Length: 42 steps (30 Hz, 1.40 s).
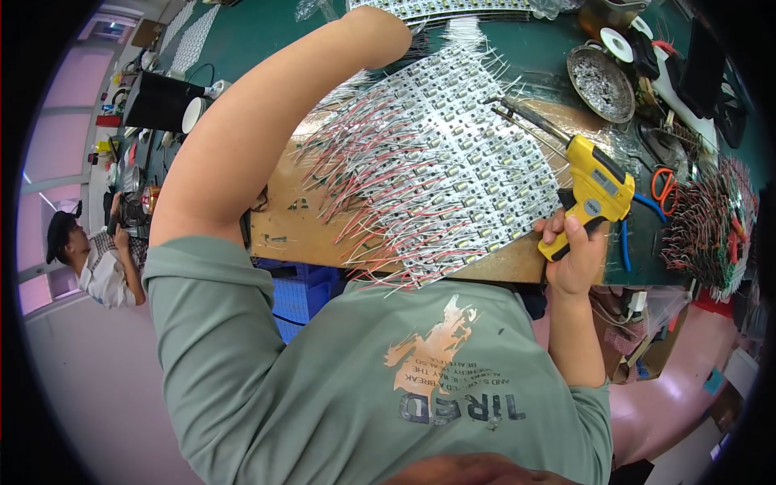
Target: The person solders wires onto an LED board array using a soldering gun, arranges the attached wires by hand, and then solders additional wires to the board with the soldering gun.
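Note:
My right hand (578,250) is closed around the grip of a yellow soldering gun (602,190). Its thin metal tip points up and left, over the upper right part of a sheet of small white circuit boards (477,170). Rows of red and white wires (380,194) fan out from the left side of that sheet. Across the sheet's upper left reaches my left arm, ending in my left hand (386,36); its fingers are hidden. Near that hand, a bunch of white wires (463,34) lies at the sheet's far edge. A brown work board (303,218) is underneath.
A metal dish of silvery scraps (600,83) stands at far right, beside a white roll (616,44). Orange-handled scissors (664,191), a blue-handled tool (649,205) and a wired board stack (711,226) lie right. A blue crate (301,299) sits below the table; another person (105,255) works at left.

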Available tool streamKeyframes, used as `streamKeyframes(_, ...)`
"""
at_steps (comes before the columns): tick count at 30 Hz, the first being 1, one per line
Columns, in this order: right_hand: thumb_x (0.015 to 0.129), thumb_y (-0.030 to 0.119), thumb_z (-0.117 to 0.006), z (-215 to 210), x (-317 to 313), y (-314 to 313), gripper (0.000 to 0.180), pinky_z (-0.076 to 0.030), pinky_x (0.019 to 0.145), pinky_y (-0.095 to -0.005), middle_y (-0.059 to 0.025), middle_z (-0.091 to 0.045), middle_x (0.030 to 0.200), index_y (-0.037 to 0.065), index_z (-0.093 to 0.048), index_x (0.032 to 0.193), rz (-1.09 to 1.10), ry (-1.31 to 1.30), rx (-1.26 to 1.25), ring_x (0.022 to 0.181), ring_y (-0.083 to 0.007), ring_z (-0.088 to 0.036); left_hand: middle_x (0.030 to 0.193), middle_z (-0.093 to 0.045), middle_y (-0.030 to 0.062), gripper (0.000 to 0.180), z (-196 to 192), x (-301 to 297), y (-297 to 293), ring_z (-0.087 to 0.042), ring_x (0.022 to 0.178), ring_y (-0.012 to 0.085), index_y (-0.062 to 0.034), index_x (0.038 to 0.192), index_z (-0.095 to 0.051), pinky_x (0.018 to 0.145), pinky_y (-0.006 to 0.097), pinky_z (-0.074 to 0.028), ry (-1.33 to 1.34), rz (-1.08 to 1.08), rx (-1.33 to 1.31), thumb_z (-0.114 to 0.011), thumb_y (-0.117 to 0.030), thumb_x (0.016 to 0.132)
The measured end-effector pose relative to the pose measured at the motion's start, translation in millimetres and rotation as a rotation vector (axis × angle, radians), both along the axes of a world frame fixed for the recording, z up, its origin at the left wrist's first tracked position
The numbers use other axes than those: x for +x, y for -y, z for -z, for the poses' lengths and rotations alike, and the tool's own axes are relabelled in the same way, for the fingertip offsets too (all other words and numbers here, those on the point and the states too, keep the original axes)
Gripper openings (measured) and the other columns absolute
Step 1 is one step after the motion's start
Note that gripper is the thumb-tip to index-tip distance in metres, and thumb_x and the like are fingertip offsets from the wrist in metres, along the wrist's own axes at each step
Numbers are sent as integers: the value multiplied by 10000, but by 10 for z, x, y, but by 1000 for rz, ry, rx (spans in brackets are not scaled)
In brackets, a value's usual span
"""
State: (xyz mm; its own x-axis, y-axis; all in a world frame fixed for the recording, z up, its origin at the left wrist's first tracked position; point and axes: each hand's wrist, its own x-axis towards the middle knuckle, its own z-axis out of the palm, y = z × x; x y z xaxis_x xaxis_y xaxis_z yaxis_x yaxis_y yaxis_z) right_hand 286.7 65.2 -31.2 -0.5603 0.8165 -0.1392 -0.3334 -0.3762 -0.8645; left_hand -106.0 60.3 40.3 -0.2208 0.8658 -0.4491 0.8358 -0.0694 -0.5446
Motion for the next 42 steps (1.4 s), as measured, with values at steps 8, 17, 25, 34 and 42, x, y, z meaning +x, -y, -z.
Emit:
streamKeyframes(8, 901, 133, -598, -15, 0, -1, 299, -538, 728, -409, -78, -556, 774, 22, -462, 1143, 6, 11, 20, 637, -154, -549, 995, -733, 106, 258, -80, 107, 9, -691, 937, 247, -94, 959, -754, 928, 458, -449, -16, 84, 100, -551, -219, 861)
streamKeyframes(17, 902, 138, -590, -1, 4, 4, 299, -536, 730, -416, -76, -551, 763, 24, -472, 1153, 7, -6, 33, 632, -157, -547, 992, -734, 95, 265, 31, 230, 86, -684, 933, 260, -96, 936, -757, 928, 537, -390, -87, 164, 8, -540, -226, 859)
streamKeyframes(25, 893, 245, -606, -104, 18, -96, 412, -519, 718, -413, -67, -517, 737, 12, -452, 1196, -82, -133, -45, 600, -167, -520, 883, -710, 98, 171, 163, 205, 580, -673, 820, 310, -89, 993, -705, 742, 428, -522, 454, -108, 792, -602, -194, 906)
streamKeyframes(34, 844, 147, -655, -522, -713, -188, 344, -445, 530, -279, -62, -538, 714, -22, -505, 1102, -406, -23, 54, 569, -138, -522, 888, -647, 87, 108, 695, 247, 825, -622, 862, 315, -77, 928, -707, 754, 410, -503, 704, -65, 1117, -649, -133, 856)
streamKeyframes(42, 857, 129, -641, -167, -966, -193, 242, -433, 552, -255, -48, -575, 705, -18, -559, 1030, -310, 155, 161, 599, -120, -541, 892, -660, 81, 107, 726, 296, 859, -629, 854, 303, -68, 922, -703, 739, 403, -511, 752, -69, 1186, -664, -117, 835)
